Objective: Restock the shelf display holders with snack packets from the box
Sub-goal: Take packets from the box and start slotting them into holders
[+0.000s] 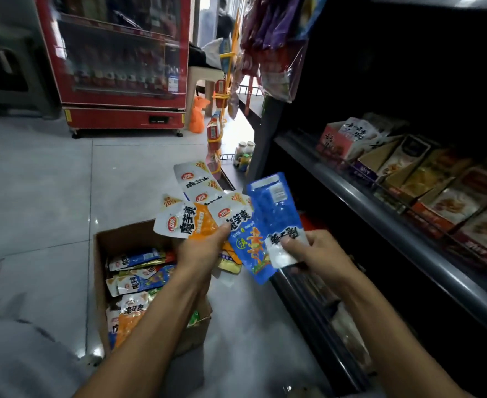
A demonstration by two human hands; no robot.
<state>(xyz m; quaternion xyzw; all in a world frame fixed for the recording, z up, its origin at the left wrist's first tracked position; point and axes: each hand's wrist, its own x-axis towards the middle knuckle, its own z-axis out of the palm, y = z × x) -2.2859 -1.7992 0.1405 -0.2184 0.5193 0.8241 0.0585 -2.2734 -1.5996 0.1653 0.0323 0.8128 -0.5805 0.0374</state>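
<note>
My left hand (200, 251) grips a fanned bunch of snack packets (190, 216), white with orange and blue prints, held above the cardboard box (127, 239). My right hand (314, 254) pinches the lower end of one blue packet (276, 208) and holds it upright beside the fan. The box stands open on the floor and holds several more packets (138, 280). To the right, the dark shelf carries a row of display holders (426, 179) with snack packs in them.
A red drinks fridge (115, 61) stands across the tiled floor. A hanging strip of snacks (216, 133) and bags (273, 47) dangle at the shelf's end. The shelf's metal front edge (380, 216) runs close to my right arm. A lower shelf sits below it.
</note>
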